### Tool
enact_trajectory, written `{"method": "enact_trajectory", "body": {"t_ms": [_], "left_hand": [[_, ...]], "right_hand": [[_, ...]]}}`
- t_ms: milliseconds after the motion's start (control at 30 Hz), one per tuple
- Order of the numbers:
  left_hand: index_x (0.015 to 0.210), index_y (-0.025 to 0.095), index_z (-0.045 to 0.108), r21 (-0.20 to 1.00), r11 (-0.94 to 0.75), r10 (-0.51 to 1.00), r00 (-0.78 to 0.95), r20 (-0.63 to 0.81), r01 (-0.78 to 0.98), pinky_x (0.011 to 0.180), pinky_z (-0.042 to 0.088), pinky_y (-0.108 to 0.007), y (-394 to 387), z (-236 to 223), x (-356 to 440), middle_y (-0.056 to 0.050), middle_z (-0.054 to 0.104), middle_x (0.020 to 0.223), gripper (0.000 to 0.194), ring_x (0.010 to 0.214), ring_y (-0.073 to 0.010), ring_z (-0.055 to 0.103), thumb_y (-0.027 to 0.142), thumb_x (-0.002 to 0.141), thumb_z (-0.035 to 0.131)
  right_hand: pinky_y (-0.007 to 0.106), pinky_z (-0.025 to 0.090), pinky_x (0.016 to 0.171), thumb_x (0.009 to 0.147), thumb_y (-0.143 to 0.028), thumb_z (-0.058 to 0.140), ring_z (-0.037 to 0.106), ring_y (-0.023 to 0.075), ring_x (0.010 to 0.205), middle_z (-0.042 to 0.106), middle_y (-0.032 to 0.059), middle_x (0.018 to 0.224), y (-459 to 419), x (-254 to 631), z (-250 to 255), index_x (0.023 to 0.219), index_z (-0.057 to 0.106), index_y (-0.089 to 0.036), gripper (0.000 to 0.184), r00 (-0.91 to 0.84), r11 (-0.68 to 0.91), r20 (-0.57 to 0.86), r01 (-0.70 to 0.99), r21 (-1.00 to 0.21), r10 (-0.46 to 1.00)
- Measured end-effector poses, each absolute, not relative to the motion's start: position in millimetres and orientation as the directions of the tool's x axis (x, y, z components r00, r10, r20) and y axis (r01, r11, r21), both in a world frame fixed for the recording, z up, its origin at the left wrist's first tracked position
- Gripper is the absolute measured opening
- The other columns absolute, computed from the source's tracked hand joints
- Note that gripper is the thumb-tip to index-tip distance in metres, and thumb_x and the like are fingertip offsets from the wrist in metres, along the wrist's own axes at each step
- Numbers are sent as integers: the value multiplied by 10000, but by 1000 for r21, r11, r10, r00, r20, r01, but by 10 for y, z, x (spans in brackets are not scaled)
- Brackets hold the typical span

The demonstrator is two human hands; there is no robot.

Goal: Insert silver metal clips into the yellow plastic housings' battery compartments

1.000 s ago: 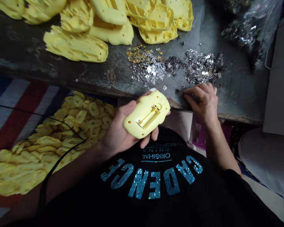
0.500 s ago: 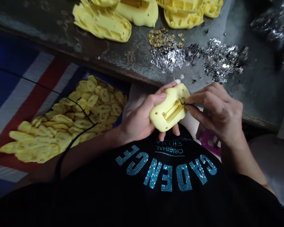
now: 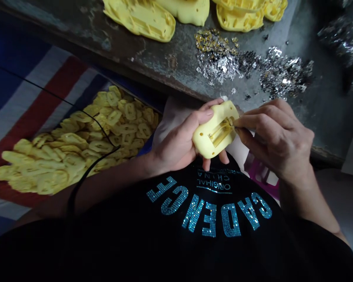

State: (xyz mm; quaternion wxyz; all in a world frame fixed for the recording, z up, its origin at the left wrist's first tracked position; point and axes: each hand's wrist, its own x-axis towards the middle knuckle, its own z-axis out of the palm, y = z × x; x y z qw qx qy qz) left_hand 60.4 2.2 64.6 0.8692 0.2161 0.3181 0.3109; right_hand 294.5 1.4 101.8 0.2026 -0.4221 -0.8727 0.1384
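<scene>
A yellow plastic shell (image 3: pixel 204 137) with a long battery slot lies in my left hand (image 3: pixel 179 145), the thumb on its face and the fingers curled beneath. The slot faces up, and screw holes show near the shell's corners. My right hand (image 3: pixel 279 137) pinches at the slot's far right end; what sits between its thumb and fingertips is too small and hidden to make out. Just beyond the shell, silver metal contact pieces (image 3: pixel 220 66) and gold-coloured ones (image 3: pixel 210 41) lie in loose heaps on the worktable (image 3: pixel 153 64).
More yellow shells (image 3: pixel 144 19) lie along the back of the table. Another heap of metal pieces (image 3: pixel 285 74) is at the right, near a shiny plastic bag (image 3: pixel 345 39). Many yellow parts (image 3: pixel 76 145) fill a striped sack (image 3: pixel 55 86) at the left. A black cord (image 3: pixel 47 90) crosses there.
The view has shifted slightly, so the table things appear higher and further right. Both hands keep their hold, and my right fingertips stay at the slot's end.
</scene>
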Motion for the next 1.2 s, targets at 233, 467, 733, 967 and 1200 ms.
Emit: {"method": "enact_trajectory", "body": {"t_ms": [233, 467, 733, 967, 1200], "left_hand": [[1738, 270, 443, 574, 708, 685, 598, -416, -412, 327, 465, -228, 12, 650, 609, -159, 761, 1473, 815, 624, -210, 805, 640, 1041, 647], [1767, 259, 398, 549, 724, 674, 598, -434, -418, 325, 480, -233, 27, 663, 615, -191, 712, 1585, 878, 624, -198, 794, 645, 1029, 678], [1773, 281, 401, 560, 724, 673, 592, -444, -403, 350, 475, -228, 33, 649, 622, -180, 750, 1532, 880, 637, -205, 800, 678, 1027, 647], [1816, 331, 398, 725, 599, 760, 529, -379, -340, 396, 515, -227, -44, 631, 615, -97, 746, 1516, 800, 701, -228, 837, 594, 1084, 588], [1784, 341, 494, 911, 381, 824, 504, -259, -155, 632, 645, -286, -116, 679, 620, -77, 698, 1626, 698, 844, -193, 813, 504, 1122, 644]], "right_hand": [[471, 656, 899, 1162, -353, 709, 735, 277, 988, 837, 50, 1104, 19, 2911, 1006, 1247, 825, -342, 144, -568, 589, 193, 686, -427, 800], [495, 639, 871, 1156, -274, 700, 752, 280, 968, 870, 41, 1173, -40, 2913, 992, 1298, 814, -353, 199, -556, 613, 262, 677, -408, 788], [486, 651, 906, 1127, -178, 709, 790, 275, 995, 875, 35, 1163, -125, 2914, 928, 1292, 811, -346, 257, -473, 581, 338, 657, -480, 814], [443, 686, 792, 1071, -446, 834, 812, 281, 1025, 851, 87, 1283, 39, 3011, 777, 1371, 778, -311, 334, -306, 335, 174, 619, -711, 936], [406, 704, 852, 987, -549, 886, 823, 278, 1131, 800, 118, 1403, 91, 3036, 528, 1490, 698, -252, 613, -332, 158, 8, 426, -891, 943]]}}
